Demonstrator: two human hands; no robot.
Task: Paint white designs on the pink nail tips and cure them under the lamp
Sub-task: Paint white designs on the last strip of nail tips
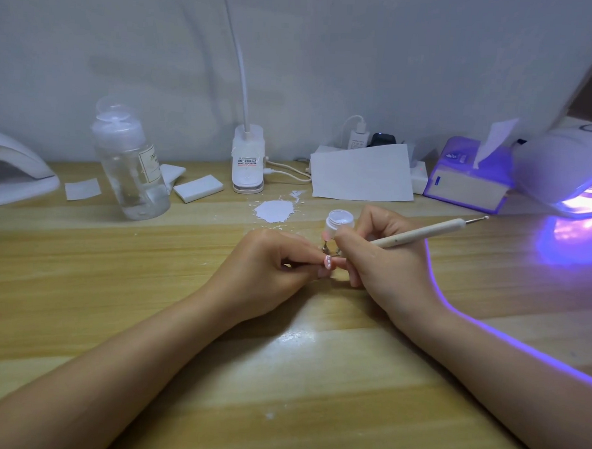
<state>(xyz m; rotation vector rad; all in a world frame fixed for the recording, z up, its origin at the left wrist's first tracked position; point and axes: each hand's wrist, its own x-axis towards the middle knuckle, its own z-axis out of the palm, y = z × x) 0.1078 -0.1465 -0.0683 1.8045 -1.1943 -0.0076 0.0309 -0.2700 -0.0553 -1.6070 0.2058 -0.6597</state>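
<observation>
— So where is the small pink nail tip with white dots [429, 266] right now?

— Just in front of the small open white jar of paint [339, 221], low over the light wooden table [182, 321]. The left hand [268, 274] pinches it between curled fingertips, dotted face up.

— And the right hand [384, 262]?

— Its fingers are curled round a slim cream-coloured dotting pen with a metal ball end [423, 233]. The pen's working end is hidden between the two hands, just beside the nail tip; whether it touches the tip cannot be told. The free ball end points away to the right of the jar.

— Anything else near the jar?

— A small metal stand [325, 248] shows between the hands, just in front of it. Behind the jar lies a patch of white smear [275, 211] on the wood. Far right of the jar, a white curing lamp [568, 168] glows violet. Left of the jar stands a clear plastic bottle of liquid [131, 166], and behind the jar a white clip-on lamp base [248, 161].
</observation>
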